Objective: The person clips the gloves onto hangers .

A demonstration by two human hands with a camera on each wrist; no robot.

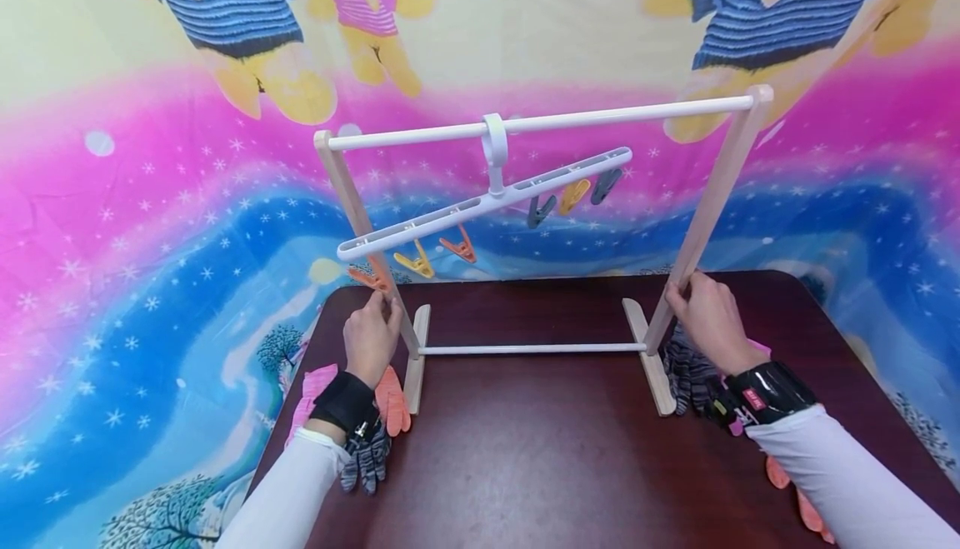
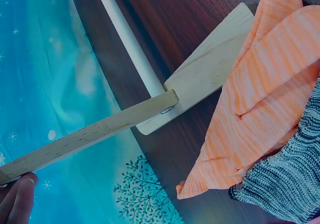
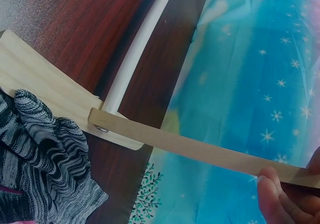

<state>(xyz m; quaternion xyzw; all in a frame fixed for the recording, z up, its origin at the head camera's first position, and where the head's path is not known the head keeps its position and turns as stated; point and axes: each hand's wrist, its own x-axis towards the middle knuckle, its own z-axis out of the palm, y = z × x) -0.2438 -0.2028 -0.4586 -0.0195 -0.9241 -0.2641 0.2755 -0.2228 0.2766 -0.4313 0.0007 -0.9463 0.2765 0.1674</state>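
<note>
A small drying rack stands upright on the table, with two wooden posts, a white top bar and a white lower bar. My left hand grips the left post partway up. On the other side my right hand holds the right post, its thumb against the wood. A white clip hanger hangs by its hook from the top bar, tilted lower on the left. Clothespins dangle from it: orange, yellow and grey ones.
Left of the rack lie an orange glove, a striped grey glove and something pink. Another striped glove lies by the right foot, with orange gloves under my right forearm. A printed cloth hangs behind the dark table.
</note>
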